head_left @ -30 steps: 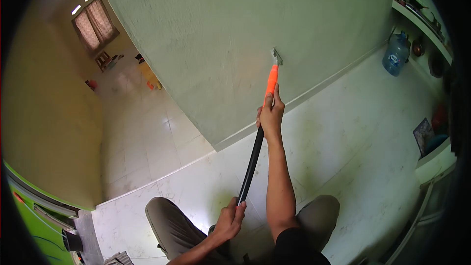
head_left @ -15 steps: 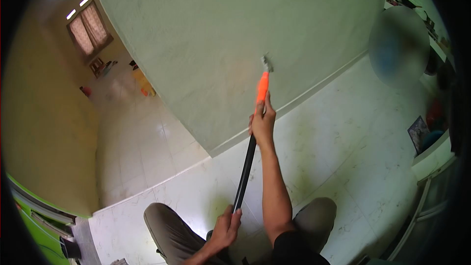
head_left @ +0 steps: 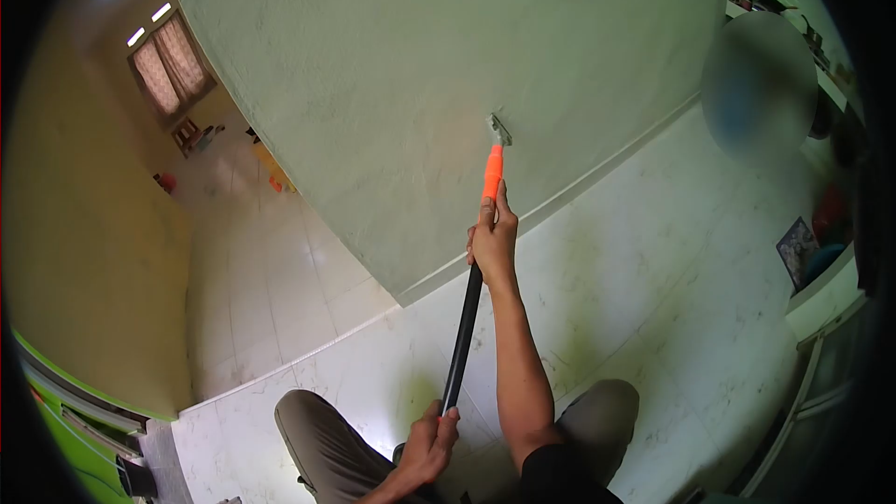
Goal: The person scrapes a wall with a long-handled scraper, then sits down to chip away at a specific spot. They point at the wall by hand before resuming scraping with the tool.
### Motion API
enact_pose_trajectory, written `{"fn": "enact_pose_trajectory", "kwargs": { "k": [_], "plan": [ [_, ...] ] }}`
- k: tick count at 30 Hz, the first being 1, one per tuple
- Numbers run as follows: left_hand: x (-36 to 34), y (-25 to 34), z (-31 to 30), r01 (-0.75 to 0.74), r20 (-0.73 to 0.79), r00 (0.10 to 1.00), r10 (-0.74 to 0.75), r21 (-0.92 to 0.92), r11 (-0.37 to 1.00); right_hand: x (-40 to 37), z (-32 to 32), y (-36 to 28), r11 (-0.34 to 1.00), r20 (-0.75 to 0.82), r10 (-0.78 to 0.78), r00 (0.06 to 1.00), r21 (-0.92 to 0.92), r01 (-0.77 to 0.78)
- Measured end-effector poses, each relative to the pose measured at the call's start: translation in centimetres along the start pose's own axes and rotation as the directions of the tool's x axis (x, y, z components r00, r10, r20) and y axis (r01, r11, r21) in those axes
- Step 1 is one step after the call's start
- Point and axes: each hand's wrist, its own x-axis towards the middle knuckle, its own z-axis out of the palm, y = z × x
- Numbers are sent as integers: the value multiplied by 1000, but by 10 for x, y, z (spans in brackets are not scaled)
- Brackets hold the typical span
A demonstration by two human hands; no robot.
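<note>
A long-handled scraper with a black shaft, an orange collar and a grey metal head slants up from my lap to the pale green wall. Its head overlaps the lower part of the wall, beside a faint pinkish patch. My right hand is wrapped round the shaft just under the orange collar, one finger stretched along it. Lower down, between my knees, my left hand grips the bottom end of the shaft. Both hands are closed.
Pale tiles cover the floor, and a skirting runs along the wall's foot. Left of the wall's corner, an opening leads to a room with a curtained window. At right stands a shelf; a black bucket is at lower left.
The scraper's head has shifted slightly left and down across the wall. My right hand has moved a little left and down with it; my left hand still grips the lower end.
</note>
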Motion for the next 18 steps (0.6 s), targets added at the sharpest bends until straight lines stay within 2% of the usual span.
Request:
{"fn": "enact_pose_trajectory", "kwargs": {
  "k": [3, 4, 6, 9, 10, 11, 13, 14, 16, 18],
  "plan": [
    [3, -4, -1, 6, -9, 1000, -6, -7, 1000, 14, -7, 4, 997, -48, -74, 996, -2, 74],
    [7, -3, 4, -15, -12, 1000, 15, 5, 1000, 18, -11, 3, 994, -52, -58, 997, 93, 63],
    [5, -3, 9, -40, -6, 999, 40, -39, 998, 14, -10, -1, 997, -30, -51, 998, 57, 52],
    [-2, 4, 4, -58, -12, 998, 58, -13, 998, 15, -3, -1, 997, -42, -78, 996, 3, 78],
    [7, -5, 4, -131, -64, 989, 135, 53, 990, 27, -6, 11, 988, -53, -152, 987, -29, 151],
    [21, -6, 1, -117, -48, 992, 121, 72, 991, 38, -8, 24, 973, -64, -225, 972, -64, 221],
    [50, 7, -6, -97, 22, 995, 95, 118, 988, 56, -24, 13, 986, -95, -78, 992, 140, 91],
    [51, 11, 2, -77, 68, 995, 76, 15, 997, 49, -32, 5, 985, -97, -80, 992, 148, 94],
    [33, 16, 16, -105, 65, 993, 103, 22, 994, 35, -47, -11, 981, -111, -89, 990, 161, 107],
    [12, 2, 20, -129, 55, 990, 127, 43, 991, 15, -57, -7, 958, -118, -51, 992, 275, 82]
  ]
}}
